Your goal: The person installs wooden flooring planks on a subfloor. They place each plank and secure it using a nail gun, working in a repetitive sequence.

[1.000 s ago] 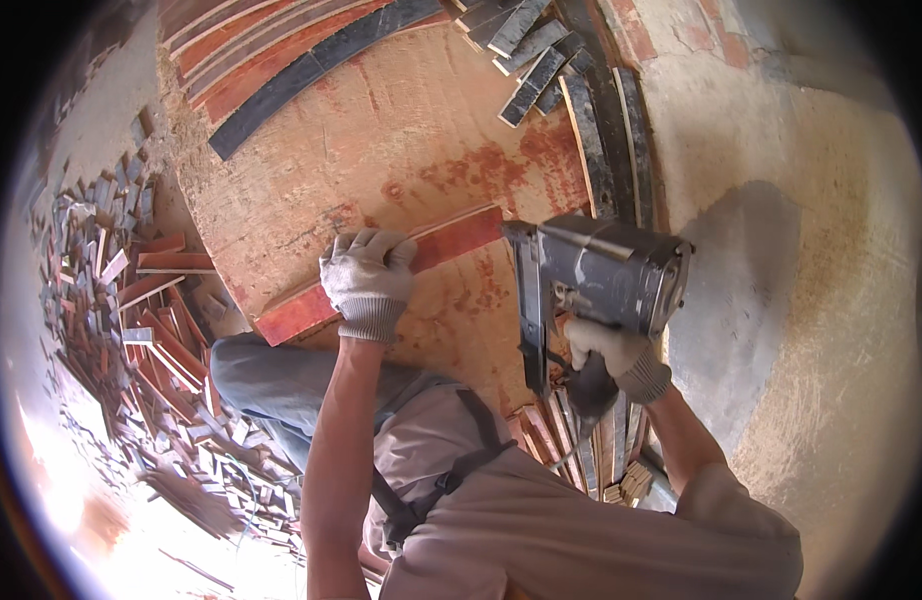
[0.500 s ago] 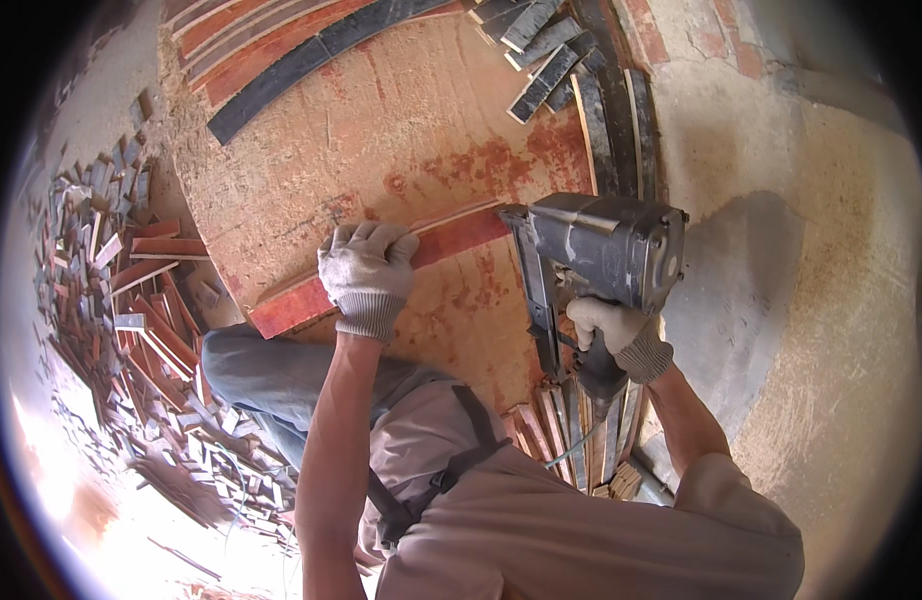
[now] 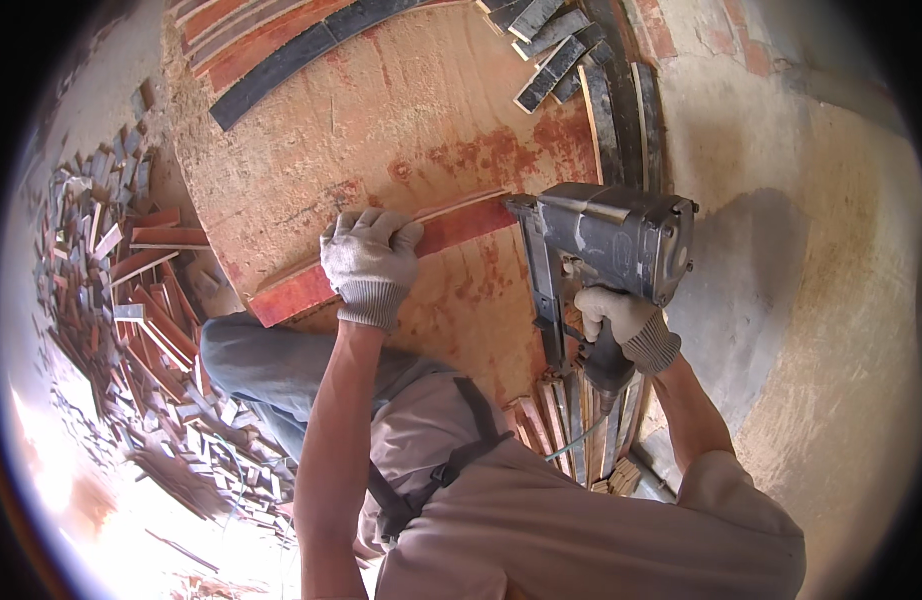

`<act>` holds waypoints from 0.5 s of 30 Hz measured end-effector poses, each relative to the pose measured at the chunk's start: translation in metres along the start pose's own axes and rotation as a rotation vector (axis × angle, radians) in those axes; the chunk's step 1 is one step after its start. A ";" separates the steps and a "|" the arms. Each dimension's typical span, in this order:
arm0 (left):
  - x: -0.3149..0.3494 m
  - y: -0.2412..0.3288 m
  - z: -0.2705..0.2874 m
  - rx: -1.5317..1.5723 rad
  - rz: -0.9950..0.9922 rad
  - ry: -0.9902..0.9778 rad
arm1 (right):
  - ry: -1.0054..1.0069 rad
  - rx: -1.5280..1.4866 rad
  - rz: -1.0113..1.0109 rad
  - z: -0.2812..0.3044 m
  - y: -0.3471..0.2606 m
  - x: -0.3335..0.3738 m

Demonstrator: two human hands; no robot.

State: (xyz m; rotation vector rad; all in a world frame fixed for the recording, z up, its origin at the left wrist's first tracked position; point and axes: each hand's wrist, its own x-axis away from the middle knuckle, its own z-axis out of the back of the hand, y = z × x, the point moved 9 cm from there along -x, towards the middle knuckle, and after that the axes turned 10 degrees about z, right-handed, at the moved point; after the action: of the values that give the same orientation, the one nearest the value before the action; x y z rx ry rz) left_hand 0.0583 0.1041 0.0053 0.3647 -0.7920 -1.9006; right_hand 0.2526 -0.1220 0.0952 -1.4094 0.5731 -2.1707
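Note:
My left hand (image 3: 369,262), in a pale knit glove, is closed over a red-faced wooden strip (image 3: 466,226) lying across the worn board (image 3: 281,170). The fingers wrap over the strip's far edge. A black nail gun (image 3: 611,235) is in my right hand (image 3: 621,318), gloved too, with the fingers around its handle. Its nose rests at the right end of the strip; whether it presses on the wood cannot be made out. A thin air hose (image 3: 581,440) leads away from the handle's lower end.
Dark short wood pieces (image 3: 551,70) lie at the board's far right. Long red and black strips (image 3: 281,75) are stacked at the far left. Loose offcuts (image 3: 131,290) heap on the floor at left. More strips (image 3: 581,430) stand near my right side, by a concrete surface (image 3: 781,300).
The view has shifted slightly, so the far wood pieces sit higher in it. My hands keep their holds, and the nail gun's nose stays at the strip's right end.

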 end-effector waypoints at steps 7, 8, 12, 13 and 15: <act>0.000 -0.002 -0.002 0.015 0.000 -0.015 | 0.051 -0.192 -0.104 -0.006 -0.010 0.013; 0.000 -0.003 -0.002 0.022 0.005 -0.016 | 0.003 -0.137 -0.064 -0.010 -0.014 0.011; 0.002 -0.002 -0.002 0.040 0.002 -0.007 | -0.096 -0.076 -0.049 -0.026 -0.014 -0.001; 0.002 -0.002 -0.001 0.041 -0.003 0.004 | -0.096 -0.125 -0.030 -0.029 -0.017 -0.004; 0.003 -0.003 -0.001 0.046 0.009 0.002 | -0.073 -0.133 -0.121 -0.031 -0.011 -0.003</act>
State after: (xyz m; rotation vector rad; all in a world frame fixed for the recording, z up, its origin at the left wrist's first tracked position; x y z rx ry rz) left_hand 0.0559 0.1022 0.0027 0.3904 -0.8356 -1.8759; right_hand 0.2237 -0.1086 0.0880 -1.6248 0.6304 -2.1981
